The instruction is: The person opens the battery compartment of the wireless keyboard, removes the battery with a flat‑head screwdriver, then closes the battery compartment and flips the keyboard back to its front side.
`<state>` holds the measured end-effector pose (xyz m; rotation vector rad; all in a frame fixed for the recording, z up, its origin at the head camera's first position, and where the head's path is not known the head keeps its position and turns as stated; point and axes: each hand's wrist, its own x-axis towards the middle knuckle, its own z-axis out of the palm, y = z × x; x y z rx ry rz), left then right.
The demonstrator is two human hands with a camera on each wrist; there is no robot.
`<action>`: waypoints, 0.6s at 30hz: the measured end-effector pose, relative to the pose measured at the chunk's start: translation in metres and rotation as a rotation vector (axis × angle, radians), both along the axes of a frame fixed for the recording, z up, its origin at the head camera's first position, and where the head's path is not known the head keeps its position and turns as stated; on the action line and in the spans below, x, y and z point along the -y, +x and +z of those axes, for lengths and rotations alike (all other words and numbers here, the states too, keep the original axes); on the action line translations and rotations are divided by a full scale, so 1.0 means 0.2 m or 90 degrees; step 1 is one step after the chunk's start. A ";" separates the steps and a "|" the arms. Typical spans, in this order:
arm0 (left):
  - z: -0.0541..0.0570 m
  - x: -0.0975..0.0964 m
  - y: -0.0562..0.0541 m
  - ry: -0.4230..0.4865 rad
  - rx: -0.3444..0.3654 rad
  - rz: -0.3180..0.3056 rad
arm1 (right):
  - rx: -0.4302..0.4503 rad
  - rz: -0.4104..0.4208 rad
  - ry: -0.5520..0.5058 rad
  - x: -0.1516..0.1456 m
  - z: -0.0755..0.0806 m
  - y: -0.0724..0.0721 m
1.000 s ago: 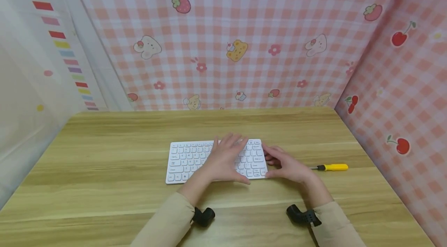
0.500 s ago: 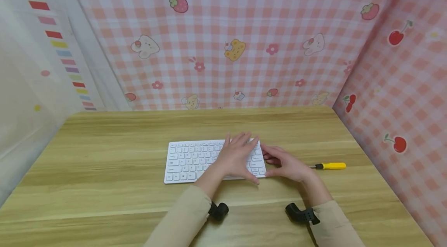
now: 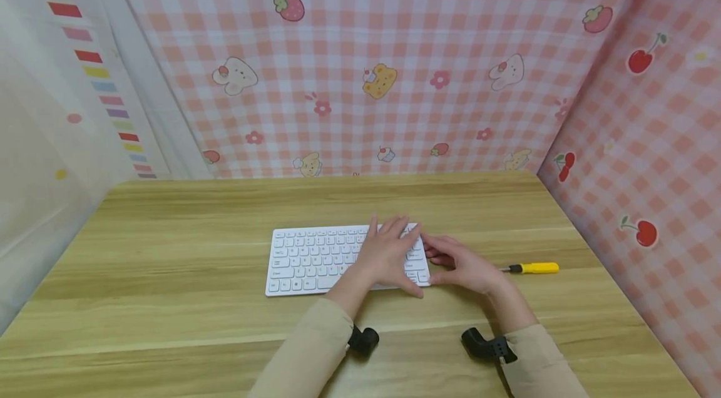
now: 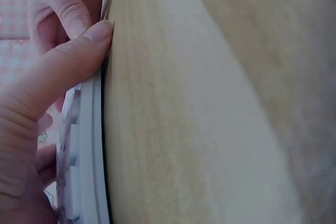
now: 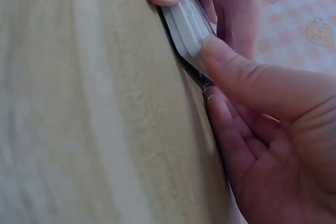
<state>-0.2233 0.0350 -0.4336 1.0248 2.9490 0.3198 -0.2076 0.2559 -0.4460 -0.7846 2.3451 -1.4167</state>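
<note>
Head view: the white keyboard (image 3: pixel 312 260) lies flat on the wood bench (image 3: pixel 169 248), just below the mid of the frame. The L hand (image 3: pixel 385 254) is on its R part w/ fingers spread, so that grip is wide. The R hand (image 3: pixel 462 268), R of center, holds the keyboard's R end btwn thumb & fingers. A yellow screwdriver (image 3: pixel 537 268) lies near it, lower R. A pink & white check cloth (image 3: pixel 304 60) w/ cute pics is up top. L wrist view: the keyboard's side runs up the lower L, the L thumb (image 4: pixel 68 72) goes over its front edge, & the R hand is near, upper L. R wrist view: the keyboard's corner is up top, w/ the R thumb (image 5: pixel 236 74) on it & a R fingertip by its low edge. The L thumb is at the top, on the edge too.
</note>
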 end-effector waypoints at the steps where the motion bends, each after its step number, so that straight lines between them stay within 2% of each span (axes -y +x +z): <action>1: 0.00 0.00 0.00 0.003 -0.007 -0.002 | 0.006 -0.004 -0.005 0.00 0.00 0.00; 7: -0.01 -0.01 -0.01 0.017 -0.043 -0.018 | 0.041 -0.042 -0.056 -0.04 0.02 0.00; 10: 0.02 0.00 -0.01 0.012 -0.050 -0.028 | 0.044 -0.076 -0.074 -0.05 0.05 0.00; 14: 0.11 0.01 -0.01 0.003 -0.046 -0.042 | 0.044 -0.134 -0.115 -0.07 0.08 0.01; 18: 0.25 0.03 -0.02 0.010 -0.030 -0.055 | 0.034 -0.158 -0.167 -0.07 0.12 0.02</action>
